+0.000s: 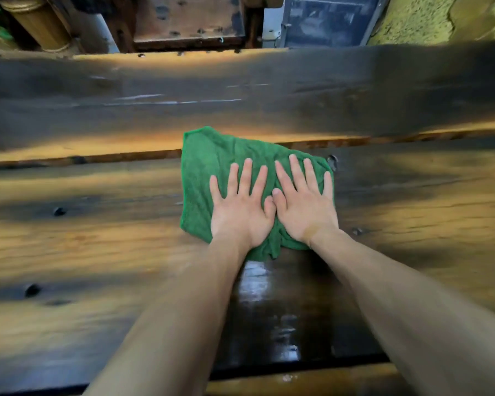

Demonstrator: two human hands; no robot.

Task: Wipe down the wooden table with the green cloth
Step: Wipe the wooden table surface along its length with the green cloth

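Observation:
A crumpled green cloth (212, 161) lies on the wooden table (83, 238), just in front of the gap between two thick planks. My left hand (242, 207) and my right hand (305, 204) press flat on it side by side, fingers straight and spread, thumbs touching. A wet, glossy dark streak (269, 310) runs on the wood from the cloth back toward me, between my forearms.
The far plank (240, 92) stretches across the view beyond the gap. Behind it stand a bamboo-like post (37, 24), a worn wooden cabinet (189, 18) and a dark metal-framed panel (329, 21). Dark knots dot the near plank at the left.

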